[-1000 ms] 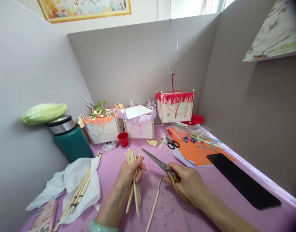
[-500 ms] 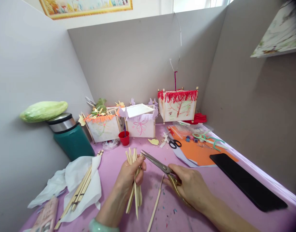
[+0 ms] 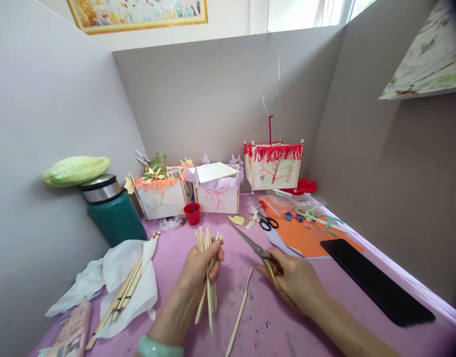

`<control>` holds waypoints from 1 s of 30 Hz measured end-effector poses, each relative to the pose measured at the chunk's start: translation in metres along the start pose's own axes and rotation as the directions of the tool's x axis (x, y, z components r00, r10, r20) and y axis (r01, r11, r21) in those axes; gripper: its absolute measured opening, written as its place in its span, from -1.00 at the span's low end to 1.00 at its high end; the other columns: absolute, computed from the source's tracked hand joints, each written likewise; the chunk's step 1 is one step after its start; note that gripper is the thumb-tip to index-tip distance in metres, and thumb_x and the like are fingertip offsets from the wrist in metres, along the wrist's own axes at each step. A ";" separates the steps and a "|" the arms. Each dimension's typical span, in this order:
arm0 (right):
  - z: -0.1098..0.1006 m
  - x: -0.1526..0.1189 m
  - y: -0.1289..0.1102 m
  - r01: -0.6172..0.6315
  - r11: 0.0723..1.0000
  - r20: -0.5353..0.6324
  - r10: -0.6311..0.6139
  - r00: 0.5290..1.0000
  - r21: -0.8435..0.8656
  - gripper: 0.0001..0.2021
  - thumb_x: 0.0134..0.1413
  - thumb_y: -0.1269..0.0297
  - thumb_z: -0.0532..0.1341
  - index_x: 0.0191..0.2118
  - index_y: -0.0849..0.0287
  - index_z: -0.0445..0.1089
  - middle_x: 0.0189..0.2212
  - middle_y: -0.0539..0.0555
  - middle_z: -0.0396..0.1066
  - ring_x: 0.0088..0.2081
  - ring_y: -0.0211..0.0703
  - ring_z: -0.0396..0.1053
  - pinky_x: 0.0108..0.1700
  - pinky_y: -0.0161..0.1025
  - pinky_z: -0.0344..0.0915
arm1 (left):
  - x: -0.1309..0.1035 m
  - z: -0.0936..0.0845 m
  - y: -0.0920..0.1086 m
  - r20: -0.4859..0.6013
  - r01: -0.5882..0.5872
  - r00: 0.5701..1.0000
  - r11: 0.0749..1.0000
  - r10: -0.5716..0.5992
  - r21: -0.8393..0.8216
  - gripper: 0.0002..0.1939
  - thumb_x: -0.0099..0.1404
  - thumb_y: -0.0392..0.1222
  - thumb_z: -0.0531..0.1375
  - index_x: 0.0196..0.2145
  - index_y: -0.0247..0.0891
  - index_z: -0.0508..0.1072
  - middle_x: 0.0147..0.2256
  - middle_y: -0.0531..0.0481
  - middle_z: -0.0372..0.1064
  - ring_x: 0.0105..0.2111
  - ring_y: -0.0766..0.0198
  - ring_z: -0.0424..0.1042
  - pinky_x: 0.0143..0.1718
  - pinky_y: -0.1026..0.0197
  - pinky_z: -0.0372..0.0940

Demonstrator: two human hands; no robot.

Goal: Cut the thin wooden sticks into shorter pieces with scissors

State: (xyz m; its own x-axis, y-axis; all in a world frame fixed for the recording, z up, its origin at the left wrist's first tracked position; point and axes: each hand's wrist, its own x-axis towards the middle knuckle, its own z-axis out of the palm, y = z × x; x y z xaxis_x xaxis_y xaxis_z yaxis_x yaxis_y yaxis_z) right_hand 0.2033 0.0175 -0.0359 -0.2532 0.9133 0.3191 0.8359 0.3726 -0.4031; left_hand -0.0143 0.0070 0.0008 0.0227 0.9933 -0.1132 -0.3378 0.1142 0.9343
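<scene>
My left hand (image 3: 203, 265) is closed around a bundle of thin pale wooden sticks (image 3: 209, 290), which stand nearly upright with their tops showing above my thumb. In my right hand (image 3: 297, 277) are scissors (image 3: 264, 253) with golden handles, their blades together and pointing up and left, apart from the bundle. One loose stick (image 3: 240, 312) lies on the purple tabletop between my hands. Small dark scraps are scattered close to it.
Behind stand paper lanterns: one orange-fringed (image 3: 161, 201), one lilac (image 3: 216, 196), one red-fringed (image 3: 276, 168). A red cup (image 3: 192, 214), black-handled scissors (image 3: 268, 223), orange paper (image 3: 306, 238) and a black slab (image 3: 376, 280) lie about. At left are a teal bottle (image 3: 116, 218) and banded sticks (image 3: 124, 295) on white tissue.
My right hand has drawn the scissors away from the tops of the sticks, to the right, and the blades are now clear of them. My left hand keeps its hold.
</scene>
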 end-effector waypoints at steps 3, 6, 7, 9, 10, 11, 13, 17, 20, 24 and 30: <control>-0.008 0.007 0.011 -0.098 0.995 -0.019 0.097 0.995 -0.009 -0.71 0.12 -0.01 0.13 -0.22 0.09 0.39 -0.50 0.01 0.47 -0.45 -0.10 0.43 -0.43 -0.30 0.14 | 0.007 -0.005 -0.002 -0.087 0.018 0.996 0.989 -0.005 0.149 -0.62 0.04 0.11 0.27 -0.58 -0.23 0.26 -0.75 0.23 0.09 -0.84 0.51 -0.06 -0.78 0.34 -0.16; -0.009 0.010 0.014 -0.108 0.994 0.009 0.108 0.994 -0.018 -0.72 0.13 0.00 0.13 -0.21 0.07 0.38 -0.47 0.01 0.49 -0.42 -0.08 0.45 -0.42 -0.30 0.15 | 0.005 0.000 -0.005 -0.074 0.034 0.997 0.888 0.000 0.458 -0.71 0.08 0.01 0.21 -0.58 -0.20 0.25 -0.74 0.20 0.08 -0.79 0.44 0.01 -0.73 0.32 -0.12; -0.009 0.010 0.014 -0.105 0.994 0.019 0.106 0.994 -0.022 -0.74 0.13 0.02 0.13 -0.21 0.07 0.38 -0.45 0.01 0.50 -0.40 -0.08 0.45 -0.41 -0.30 0.16 | 0.001 0.004 -0.007 -0.038 0.014 0.999 0.818 0.009 0.575 -0.77 0.07 -0.06 0.20 -0.58 -0.20 0.26 -0.72 0.18 0.11 -0.75 0.41 0.07 -0.69 0.31 -0.08; -0.007 0.009 0.013 -0.103 0.994 0.038 0.104 0.994 -0.040 -0.77 0.14 0.06 0.13 -0.22 0.06 0.38 -0.43 0.01 0.50 -0.37 -0.07 0.46 -0.40 -0.30 0.16 | -0.007 0.013 -0.014 0.046 -0.048 0.999 0.603 0.020 0.796 -0.89 0.02 -0.20 0.18 -0.58 -0.21 0.31 -0.66 0.11 0.20 -0.65 0.33 0.20 -0.59 0.28 -0.02; -0.007 0.009 0.013 -0.106 0.993 0.044 0.108 0.993 -0.053 -0.78 0.15 0.07 0.12 -0.22 0.06 0.38 -0.43 0.01 0.50 -0.37 -0.07 0.46 -0.40 -0.30 0.15 | -0.012 0.017 -0.018 0.075 -0.075 0.997 0.469 0.019 0.880 -0.94 0.00 -0.24 0.17 -0.58 -0.22 0.33 -0.62 0.06 0.26 -0.60 0.27 0.26 -0.55 0.26 0.00; -0.006 0.010 0.012 -0.109 0.992 0.048 0.112 0.993 -0.064 -0.78 0.15 0.08 0.12 -0.21 0.07 0.38 -0.43 0.02 0.51 -0.37 -0.07 0.46 -0.40 -0.30 0.15 | -0.017 0.021 -0.022 0.089 -0.087 0.996 0.337 0.011 0.937 -0.98 -0.02 -0.26 0.17 -0.56 -0.23 0.37 -0.59 0.00 0.32 -0.55 0.21 0.30 -0.53 0.24 -0.01; -0.006 0.011 0.013 -0.106 0.991 0.063 0.111 0.992 -0.076 -0.78 0.15 0.08 0.14 -0.20 0.07 0.38 -0.40 0.03 0.51 -0.37 -0.07 0.45 -0.40 -0.30 0.14 | -0.023 0.026 -0.030 0.102 -0.101 0.995 0.140 0.001 0.985 -0.92 0.02 -0.26 0.14 -0.50 -0.24 0.44 -0.51 -0.13 0.41 -0.48 0.10 0.37 -0.50 0.20 -0.01; -0.017 0.013 0.015 -0.118 0.989 0.124 0.129 0.984 -0.091 -0.72 0.06 0.01 0.22 -0.20 0.07 0.40 -0.36 0.03 0.51 -0.32 -0.03 0.44 -0.39 -0.28 0.10 | -0.020 0.020 -0.028 0.131 -0.132 0.991 0.118 0.016 0.984 -0.86 0.08 -0.26 0.10 -0.50 -0.24 0.46 -0.50 -0.16 0.43 -0.50 0.11 0.38 -0.50 0.19 -0.02; -0.036 0.011 0.016 -0.125 0.992 0.264 0.125 0.956 -0.017 -0.70 -0.04 -0.01 0.28 -0.25 0.07 0.42 -0.39 0.02 0.49 -0.35 -0.07 0.41 -0.41 -0.29 0.09 | -0.009 0.004 -0.005 -0.004 -0.019 0.997 0.288 0.079 0.957 -0.92 0.03 -0.27 0.14 -0.60 -0.22 0.36 -0.62 -0.01 0.31 -0.59 0.23 0.29 -0.55 0.25 -0.02; -0.061 0.008 0.017 -0.086 0.986 0.622 -0.022 0.783 0.144 -0.75 -0.19 0.04 0.36 -0.39 0.06 0.44 -0.48 -0.06 0.45 -0.43 -0.17 0.36 -0.48 -0.33 0.06 | -0.003 -0.012 0.025 -0.167 0.107 0.985 0.626 0.039 0.772 -0.87 0.10 -0.18 0.12 -0.56 -0.23 0.34 -0.74 0.17 0.09 -0.75 0.38 0.09 -0.66 0.31 -0.06; -0.059 0.011 0.015 -0.175 0.979 0.459 0.202 0.865 -0.101 -0.77 -0.13 0.06 0.29 -0.41 0.11 0.47 -0.43 0.04 0.48 -0.39 -0.09 0.38 -0.47 -0.30 0.04 | -0.007 -0.012 0.022 0.010 0.089 0.995 0.920 -0.101 0.381 -0.69 0.06 -0.14 0.21 -0.22 -0.30 0.38 -0.54 0.11 0.40 -0.84 0.53 0.02 -0.78 0.35 -0.17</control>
State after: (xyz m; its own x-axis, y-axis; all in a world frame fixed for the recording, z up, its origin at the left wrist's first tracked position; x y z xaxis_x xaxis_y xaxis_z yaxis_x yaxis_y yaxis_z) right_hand 0.2418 0.0234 0.0126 -0.2735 0.9410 -0.1993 0.9124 0.1882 -0.3636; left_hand -0.0336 0.0027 0.0179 0.0659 0.9769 -0.2034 0.0494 0.2004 0.9785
